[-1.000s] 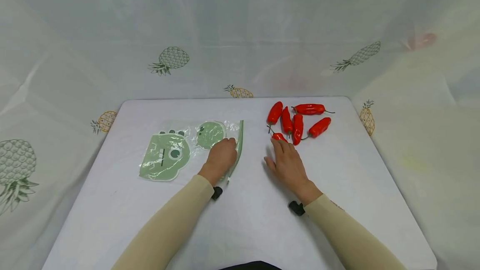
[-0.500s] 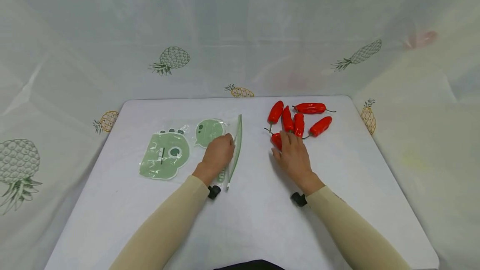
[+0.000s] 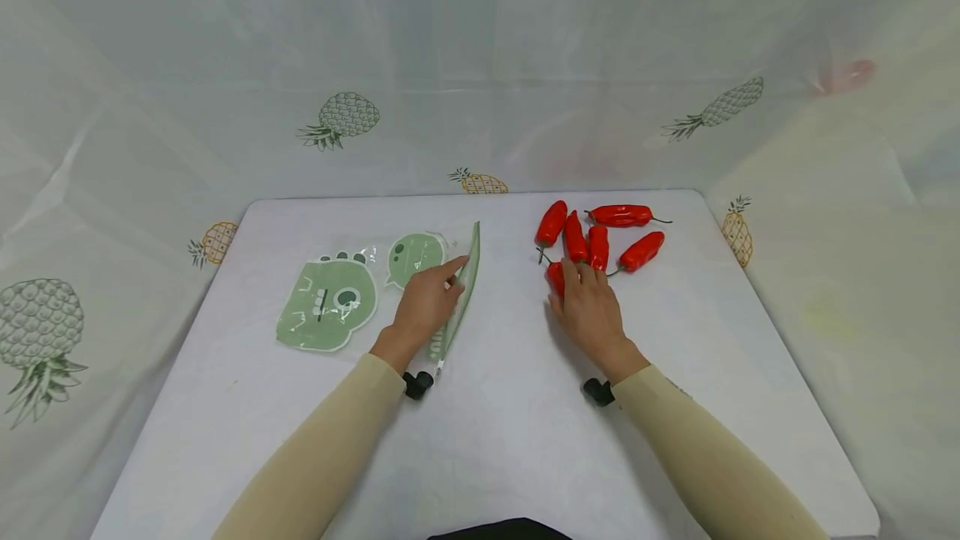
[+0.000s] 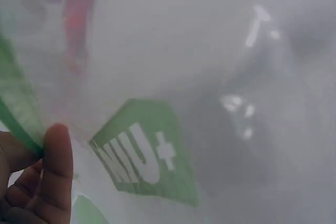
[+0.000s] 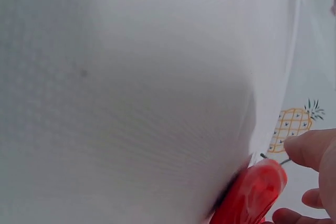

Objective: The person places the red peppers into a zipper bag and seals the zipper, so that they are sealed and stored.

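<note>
A clear zip bag (image 3: 324, 315) printed with green cartoon faces lies flat on the left half of the table. My left hand (image 3: 423, 300) pinches its green-edged mouth; the thumb and a finger (image 4: 59, 156) meet on the green strip (image 4: 18, 129) in the left wrist view. On the right, my right hand (image 3: 591, 315) reaches over the nearest red chili pepper (image 3: 554, 278), which the hand partly hides. The right wrist view has this pepper (image 5: 252, 192) beside fingertips that look spread, not wrapped round it.
Several more red chili peppers, among them one at the back (image 3: 621, 216) and one at the right (image 3: 641, 252), lie just beyond the right hand. The white table (image 3: 495, 440) has a pineapple-printed sheet (image 3: 525, 107) behind it.
My left hand has drawn the bag's mouth slightly left and toward me, lifting its edge, with the index finger now straightened. My right hand has moved right and forward over the nearest chili pepper.
</note>
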Available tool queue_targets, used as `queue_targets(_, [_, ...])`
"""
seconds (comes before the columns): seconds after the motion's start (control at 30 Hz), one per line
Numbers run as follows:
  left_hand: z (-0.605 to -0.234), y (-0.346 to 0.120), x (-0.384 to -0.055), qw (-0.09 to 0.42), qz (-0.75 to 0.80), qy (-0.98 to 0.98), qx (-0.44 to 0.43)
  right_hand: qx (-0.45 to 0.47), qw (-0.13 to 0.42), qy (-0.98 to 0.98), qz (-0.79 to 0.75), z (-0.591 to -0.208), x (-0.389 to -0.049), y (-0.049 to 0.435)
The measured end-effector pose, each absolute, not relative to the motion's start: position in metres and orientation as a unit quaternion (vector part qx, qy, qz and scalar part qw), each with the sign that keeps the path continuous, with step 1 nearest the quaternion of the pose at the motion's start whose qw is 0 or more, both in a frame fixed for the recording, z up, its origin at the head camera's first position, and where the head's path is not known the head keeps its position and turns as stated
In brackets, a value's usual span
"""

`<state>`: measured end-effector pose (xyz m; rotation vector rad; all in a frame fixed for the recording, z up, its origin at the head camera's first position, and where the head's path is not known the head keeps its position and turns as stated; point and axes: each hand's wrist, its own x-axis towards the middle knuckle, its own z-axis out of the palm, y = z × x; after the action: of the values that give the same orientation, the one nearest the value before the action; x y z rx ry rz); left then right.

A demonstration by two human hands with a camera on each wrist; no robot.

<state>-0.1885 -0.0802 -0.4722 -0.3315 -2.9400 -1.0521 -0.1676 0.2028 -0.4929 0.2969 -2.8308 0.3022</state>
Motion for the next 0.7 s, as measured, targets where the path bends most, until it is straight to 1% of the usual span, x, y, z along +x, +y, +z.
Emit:
queue_targets(0.07, [-0.471, -0.082, -0.189, -0.015, -0.36, -0.927, -0.098, 0.104, 0.14, -0.979, 0.102, -0.493, -0.168, 0.204])
queue_targets(0.2, [-0.466, -0.084, -0.188, -0.038, -0.405, -0.91, -0.082, 0.094, 0.123, -0.982, 0.105, -0.493, -0.169, 0.204])
queue_targets(0.43, [-0.461, -0.088, -0.186, -0.029, -0.445, -0.893, -0.062, 0.063, 0.077, -0.987, 0.122, -0.489, -0.171, 0.201])
queue_targets(0.7, [-0.455, -0.094, -0.187, -0.023, -0.459, -0.886, -0.053, 0.039, 0.049, -0.991, 0.122, -0.485, -0.174, 0.202])
